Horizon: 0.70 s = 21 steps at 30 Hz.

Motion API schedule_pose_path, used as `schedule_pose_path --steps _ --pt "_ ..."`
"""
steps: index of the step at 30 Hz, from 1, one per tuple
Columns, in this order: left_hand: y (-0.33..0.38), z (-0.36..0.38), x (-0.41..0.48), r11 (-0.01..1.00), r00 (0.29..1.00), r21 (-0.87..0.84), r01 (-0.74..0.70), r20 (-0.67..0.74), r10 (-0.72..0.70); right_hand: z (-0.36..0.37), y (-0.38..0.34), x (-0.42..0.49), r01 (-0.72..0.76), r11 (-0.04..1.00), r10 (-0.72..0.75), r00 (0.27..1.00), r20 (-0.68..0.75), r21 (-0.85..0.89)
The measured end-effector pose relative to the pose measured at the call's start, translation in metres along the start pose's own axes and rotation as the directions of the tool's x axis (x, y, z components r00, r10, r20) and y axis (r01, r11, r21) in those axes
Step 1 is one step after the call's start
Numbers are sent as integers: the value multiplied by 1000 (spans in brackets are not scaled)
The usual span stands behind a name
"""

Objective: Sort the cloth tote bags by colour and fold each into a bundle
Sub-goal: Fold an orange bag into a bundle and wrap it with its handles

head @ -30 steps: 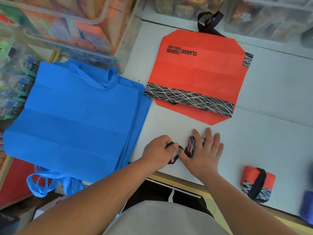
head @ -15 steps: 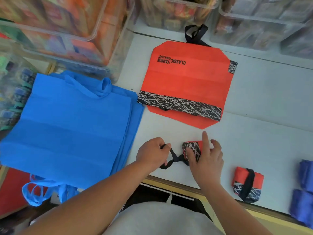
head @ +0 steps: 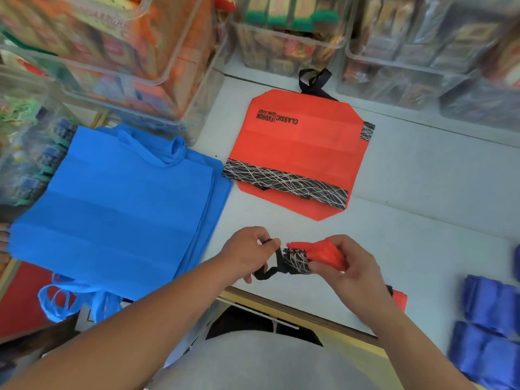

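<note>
Between your hands, near the table [head: 422,235] edge: the red bundle [head: 318,253] now looks raised off the surface, where half a second back your right hand [head: 349,268] pressed it flat. That hand curls round its red end; your left hand [head: 247,249] pinches the black strap [head: 277,263]. Folding reads as done, strap-wrapping as starting. The long axis runs grip to grip, with the patterned end pointing at your left pinch.

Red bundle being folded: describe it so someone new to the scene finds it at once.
On the white table, look at the near edge, below the flat red bag. The red bundle is gripped in the right hand, its black strap held by the left hand. Only this bundle is in hand.
</note>
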<state>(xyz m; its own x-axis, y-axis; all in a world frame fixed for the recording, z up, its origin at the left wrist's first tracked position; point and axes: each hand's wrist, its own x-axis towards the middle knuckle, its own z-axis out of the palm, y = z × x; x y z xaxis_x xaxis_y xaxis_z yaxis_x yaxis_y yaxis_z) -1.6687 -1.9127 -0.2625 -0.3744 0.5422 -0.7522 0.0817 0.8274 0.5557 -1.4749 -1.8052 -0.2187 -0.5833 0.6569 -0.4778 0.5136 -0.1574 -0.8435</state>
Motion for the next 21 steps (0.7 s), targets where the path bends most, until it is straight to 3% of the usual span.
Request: schedule_pose_path --steps 3,5,10,13,15,21 --pt "31 9 -21 995 994 -36 -98 50 99 -26 -18 -32 236 962 -221 969 115 -138" --pt "56 18 -39 982 977 -52 -180 102 185 -43 -23 -46 313 935 -290 946 147 -170" --pt "108 45 -89 948 906 -86 -306 279 317 -81 -21 -65 412 899 -407 911 65 -150" --pt "126 59 -113 942 890 -111 -316 308 335 -92 -17 -80 369 929 -369 927 60 20" --pt "132 67 -125 938 898 -120 -326 270 347 -97 -15 -91 338 936 -344 938 46 101" --pt "134 95 -145 872 917 -309 -379 -1 398 -117 -12 -102 327 939 -322 945 -57 104"
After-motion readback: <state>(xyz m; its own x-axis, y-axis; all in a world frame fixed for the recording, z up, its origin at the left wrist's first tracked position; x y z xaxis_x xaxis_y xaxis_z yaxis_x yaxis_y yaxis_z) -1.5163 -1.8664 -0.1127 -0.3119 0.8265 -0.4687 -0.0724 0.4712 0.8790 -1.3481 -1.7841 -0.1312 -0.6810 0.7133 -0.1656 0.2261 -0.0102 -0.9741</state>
